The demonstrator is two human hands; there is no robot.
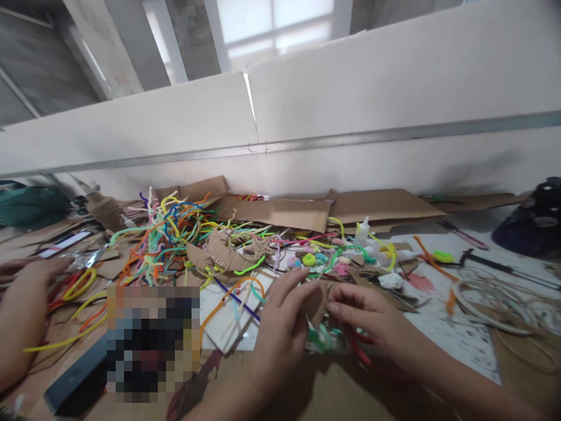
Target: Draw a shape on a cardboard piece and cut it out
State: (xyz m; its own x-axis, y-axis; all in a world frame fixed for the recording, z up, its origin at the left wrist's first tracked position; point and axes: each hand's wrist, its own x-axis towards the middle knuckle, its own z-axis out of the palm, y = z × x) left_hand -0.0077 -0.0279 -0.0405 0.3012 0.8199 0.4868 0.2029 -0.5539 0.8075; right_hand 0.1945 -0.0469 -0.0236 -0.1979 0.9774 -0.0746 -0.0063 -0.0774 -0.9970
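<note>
A small brown cardboard piece (318, 301) is between my two hands, above the near middle of the table. My left hand (284, 318) curls round its left side, with the thumb side partly hidden. Thumb and fingertips of my right hand (366, 316) pinch its right edge. Just under the hands lie green and white fuzzy strands (323, 338) and a red pipe cleaner (363, 354), partly covered by my right hand. Beyond my fingers are small coloured pompom-like pieces (309, 259) and a cardboard crescent (219, 251) wound with cord.
A heap of colourful pipe cleaners (164, 234) is at the back left. Cardboard sheets (385, 204) lie along the white partition (307, 169). A glue bottle (362, 232), a coil of cord (495, 304) and a black-handled tool (486, 261) are rightward. Another person's arm (24, 321) reaches in at left.
</note>
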